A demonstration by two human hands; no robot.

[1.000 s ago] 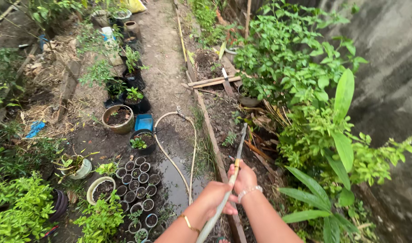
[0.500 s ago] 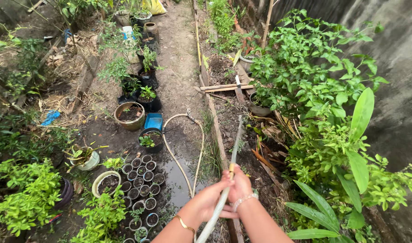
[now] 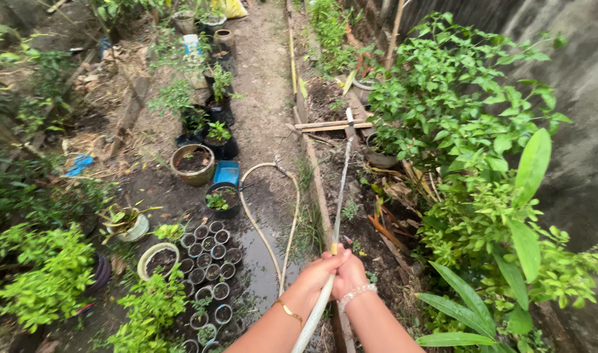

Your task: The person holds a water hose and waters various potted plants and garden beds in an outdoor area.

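Both hands grip one garden hose (image 3: 310, 318) at the lower middle of the view. The left hand (image 3: 315, 276) is curled fully around the hose, fingers wrapped over the top. The right hand (image 3: 350, 271) is closed against it from the other side, touching the left hand. The left wrist carries one gold bangle (image 3: 288, 311); the right wrist carries one beaded bracelet (image 3: 354, 294).

The hose is pale, whitish-grey and flexible. It enters from the bottom edge, runs up between the forearms and ends at the hands in a short yellow-orange tip (image 3: 334, 248). One thin water jet (image 3: 342, 180) leaves the tip and runs straight away from the hands, tilted slightly right, reaching the soil bed (image 3: 351, 209) beyond them.

A second visible length of hose forms one loop (image 3: 267, 196) on the wet ground, ahead of and left of the hands. One puddle (image 3: 259, 258) lies just left of the hands.

Left of the hands stands a cluster of small round seedling pots (image 3: 210, 261); about twenty show, exact count not determinable. Farther ahead-left: one blue rectangular tub (image 3: 227, 174), one brown round pot (image 3: 193, 163), one white-rimmed pot (image 3: 156, 258). One wooden edging board (image 3: 315, 189) runs away from the hands along the bed. Right of the hands stands leafy green shrubbery (image 3: 469, 124) against one grey concrete wall (image 3: 573, 98).
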